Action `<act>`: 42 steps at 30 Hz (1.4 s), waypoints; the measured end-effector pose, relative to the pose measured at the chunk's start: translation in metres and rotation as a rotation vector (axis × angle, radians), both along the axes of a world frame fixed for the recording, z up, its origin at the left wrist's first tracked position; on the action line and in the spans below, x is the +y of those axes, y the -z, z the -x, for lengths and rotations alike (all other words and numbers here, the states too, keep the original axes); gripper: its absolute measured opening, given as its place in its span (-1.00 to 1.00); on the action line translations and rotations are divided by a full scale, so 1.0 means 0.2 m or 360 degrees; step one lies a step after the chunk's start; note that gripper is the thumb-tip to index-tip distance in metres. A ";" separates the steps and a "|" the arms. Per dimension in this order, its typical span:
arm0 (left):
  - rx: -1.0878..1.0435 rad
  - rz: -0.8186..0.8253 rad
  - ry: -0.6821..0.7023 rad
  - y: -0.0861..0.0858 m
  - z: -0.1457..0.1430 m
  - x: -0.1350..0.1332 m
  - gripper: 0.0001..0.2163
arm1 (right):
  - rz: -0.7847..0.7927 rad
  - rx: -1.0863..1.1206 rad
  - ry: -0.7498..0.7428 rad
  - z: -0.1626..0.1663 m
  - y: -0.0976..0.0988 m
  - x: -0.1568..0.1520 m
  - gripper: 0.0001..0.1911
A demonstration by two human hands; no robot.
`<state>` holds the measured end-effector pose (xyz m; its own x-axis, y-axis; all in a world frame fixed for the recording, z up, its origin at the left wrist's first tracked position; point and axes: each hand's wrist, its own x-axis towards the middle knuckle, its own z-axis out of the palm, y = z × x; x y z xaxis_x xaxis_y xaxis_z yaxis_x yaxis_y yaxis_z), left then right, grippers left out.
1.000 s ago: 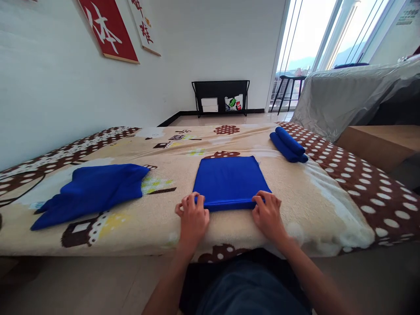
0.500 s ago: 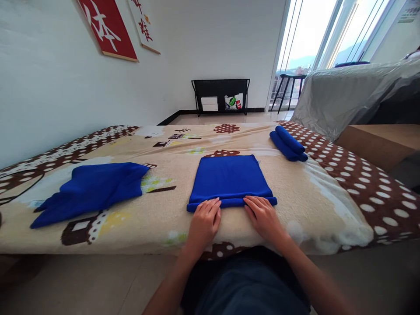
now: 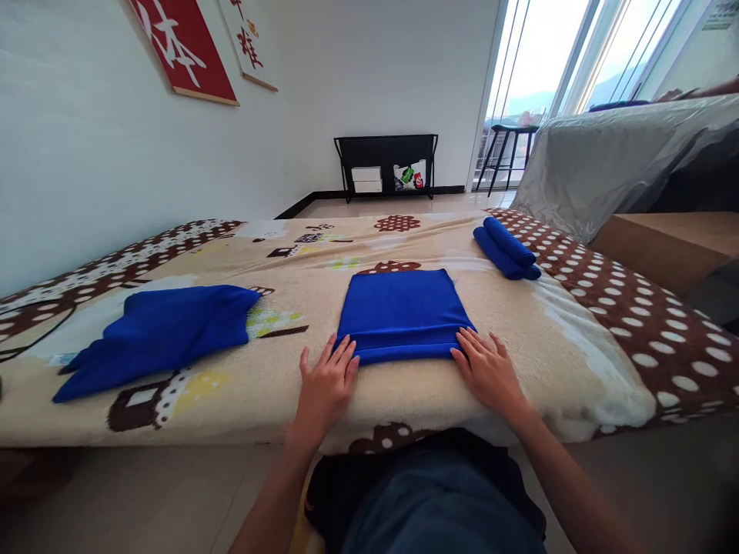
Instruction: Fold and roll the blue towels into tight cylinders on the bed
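Note:
A blue cloth [image 3: 406,300] lies flat in front of me, its near edge turned into a narrow roll. On the left end of that roll rests my left hand [image 3: 326,385], fingers stretched and slightly apart. My right hand [image 3: 488,372] lies open on the right end, fingertips on the fabric. Two rolled blue cloths [image 3: 505,248] sit side by side farther off to the right. A crumpled blue cloth [image 3: 167,335] is spread loosely on the left.
All the cloths lie on a patterned blanket [image 3: 566,369] over a bed. Beyond stand a black rack [image 3: 386,150] and a stool [image 3: 511,150]. At right are a plastic-covered piece [image 3: 623,146], a cardboard box [image 3: 670,250] and another person's arm [image 3: 713,90].
My hands have moved apart, from the middle of the rolled edge out to its two ends, and the fingers have spread. Another person's arm has come into view at the far right.

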<state>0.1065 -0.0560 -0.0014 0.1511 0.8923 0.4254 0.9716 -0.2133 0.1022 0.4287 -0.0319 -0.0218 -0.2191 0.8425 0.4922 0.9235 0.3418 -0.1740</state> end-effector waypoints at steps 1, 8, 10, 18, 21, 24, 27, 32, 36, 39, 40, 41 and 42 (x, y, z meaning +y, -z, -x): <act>0.0001 -0.0037 -0.0058 -0.01 -0.05 0.00 -0.62 | -0.0018 -0.0002 0.0014 0.05 -0.01 -0.01 -0.52; -0.0065 0.0132 0.0219 -0.04 -0.41 0.08 -0.61 | 0.0139 0.0039 -0.0396 0.40 -0.07 0.02 -0.53; -0.0091 0.0144 0.0184 -0.01 -0.33 0.09 -0.59 | 0.0151 0.0046 -0.0262 0.30 -0.05 0.05 -0.52; -0.0073 -0.0014 -0.0149 0.02 0.08 0.04 -0.61 | 0.0082 -0.0055 0.0099 -0.10 0.01 0.07 -0.49; -0.0069 -0.0096 -0.0061 -0.02 -0.06 0.05 -0.61 | -0.0026 -0.0006 0.0073 0.05 -0.04 0.05 -0.54; -0.0122 0.0071 0.0309 -0.06 -0.28 0.11 -0.58 | 0.0034 0.0059 -0.0212 0.28 -0.08 0.06 -0.55; -0.0171 0.0246 0.0444 -0.06 -0.40 0.18 -0.58 | 0.0194 0.0068 -0.0387 0.43 -0.09 0.10 -0.54; -0.0204 0.0193 -0.0059 -0.02 -0.20 0.19 -0.56 | 0.0246 0.0084 -0.0037 0.27 -0.05 0.18 -0.51; -0.0089 0.0052 -0.0174 0.00 0.02 0.12 -0.57 | 0.0269 0.0014 0.0180 0.05 -0.03 0.18 -0.47; -0.0018 -0.0070 -0.0193 -0.02 -0.01 0.11 -0.59 | 0.0227 -0.0050 0.0232 0.07 -0.05 0.17 -0.47; -0.0023 -0.0083 -0.0149 -0.04 -0.07 0.13 -0.59 | 0.0198 -0.0054 0.0207 0.12 -0.06 0.16 -0.48; -0.0038 -0.0064 -0.0065 -0.05 -0.13 0.15 -0.58 | 0.0176 -0.0049 0.0144 0.17 -0.08 0.16 -0.50; -0.0056 -0.0009 0.0062 -0.06 -0.20 0.17 -0.57 | 0.0173 -0.0039 0.0046 0.24 -0.09 0.17 -0.51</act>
